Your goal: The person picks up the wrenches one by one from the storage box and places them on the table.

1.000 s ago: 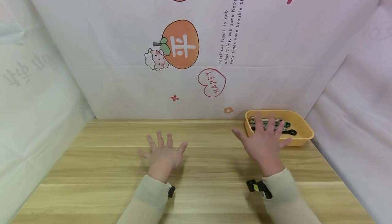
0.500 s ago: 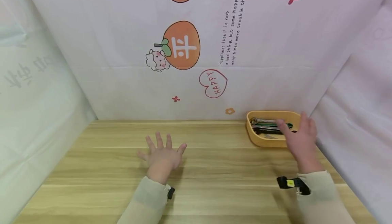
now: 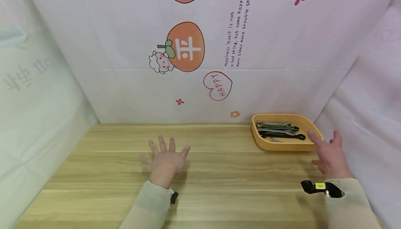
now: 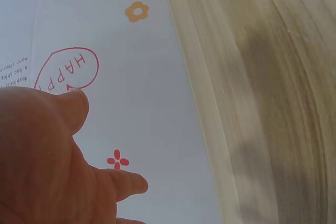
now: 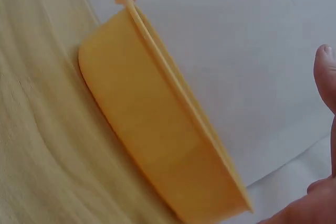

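My left hand (image 3: 166,161) is held over the left-middle part of the wooden table with its fingers spread, holding nothing. At the right, my right hand (image 3: 334,157) is beside the right end of a yellow plastic basket (image 3: 286,147), its thumb overlapping the basket's rim in the head view. Nothing lies in this hand; its fingers are apart. Several wrenches, among them a silver wrench (image 3: 273,124) and a black wrench (image 3: 292,136), lie side by side in the basket's left part. The right wrist view shows the basket's outer wall (image 5: 142,103), hiding what is inside.
The basket stands at the back right of the wooden table (image 3: 219,183), close to the printed white cloth (image 3: 141,96) behind it. White cloth walls also rise at the left (image 3: 37,117) and right (image 3: 369,107). Each sleeve carries a black wrist device (image 3: 322,189).
My right hand has moved right, from in front of the basket's contents to beside its right end, and has turned. The wrenches now show fully. My left hand has stayed almost still.
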Available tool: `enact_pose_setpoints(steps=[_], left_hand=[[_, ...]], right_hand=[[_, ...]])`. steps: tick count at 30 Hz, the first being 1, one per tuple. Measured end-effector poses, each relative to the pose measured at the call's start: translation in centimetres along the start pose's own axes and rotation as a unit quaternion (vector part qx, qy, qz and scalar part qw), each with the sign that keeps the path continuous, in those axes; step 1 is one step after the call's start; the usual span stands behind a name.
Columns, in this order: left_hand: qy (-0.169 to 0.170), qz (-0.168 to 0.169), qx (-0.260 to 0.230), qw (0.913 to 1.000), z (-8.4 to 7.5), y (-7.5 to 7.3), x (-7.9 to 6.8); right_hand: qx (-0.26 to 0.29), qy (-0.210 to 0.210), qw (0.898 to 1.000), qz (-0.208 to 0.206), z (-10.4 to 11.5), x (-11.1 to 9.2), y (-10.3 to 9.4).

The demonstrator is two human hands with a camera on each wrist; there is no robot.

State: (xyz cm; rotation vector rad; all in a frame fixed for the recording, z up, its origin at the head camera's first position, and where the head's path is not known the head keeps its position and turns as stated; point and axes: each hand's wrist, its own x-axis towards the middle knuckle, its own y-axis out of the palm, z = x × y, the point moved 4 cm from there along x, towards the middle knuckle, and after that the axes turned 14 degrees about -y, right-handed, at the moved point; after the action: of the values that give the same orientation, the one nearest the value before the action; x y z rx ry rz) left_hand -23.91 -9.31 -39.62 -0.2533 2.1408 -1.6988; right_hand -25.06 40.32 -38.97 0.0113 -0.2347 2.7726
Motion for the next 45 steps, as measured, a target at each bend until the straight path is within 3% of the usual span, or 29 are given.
enact_pose_setpoints(steps=[4, 11, 17, 23, 31, 45], left_hand=[[0.000, 0.001, -0.006, 1.0000, 0.0, -0.1, 0.0], [0.002, -0.002, -0.012, 0.9999, 0.1, -0.3, 0.0], [0.000, -0.002, -0.014, 0.9999, 0.3, -0.5, -0.1], [0.002, -0.002, -0.012, 0.9999, 0.3, -0.2, 0.1], [0.001, 0.003, -0.005, 1.0000, 0.4, 0.3, 0.4], [0.001, 0.004, -0.005, 1.0000, 0.5, 0.1, 0.3]], right_hand=[[0.077, 0.018, 0.997, 0.005, -1.2, 0.3, -0.3], [0.104, 0.007, 0.994, 0.012, -2.7, 1.0, -0.8], [0.162, 0.016, 0.987, 0.004, -3.7, 2.1, -0.7], [0.164, 0.016, 0.986, 0.000, -4.7, 3.2, -1.3], [0.192, 0.011, 0.981, 0.032, -5.0, 4.4, -2.1], [0.196, 0.012, 0.980, 0.034, -4.9, 4.2, -2.0]])
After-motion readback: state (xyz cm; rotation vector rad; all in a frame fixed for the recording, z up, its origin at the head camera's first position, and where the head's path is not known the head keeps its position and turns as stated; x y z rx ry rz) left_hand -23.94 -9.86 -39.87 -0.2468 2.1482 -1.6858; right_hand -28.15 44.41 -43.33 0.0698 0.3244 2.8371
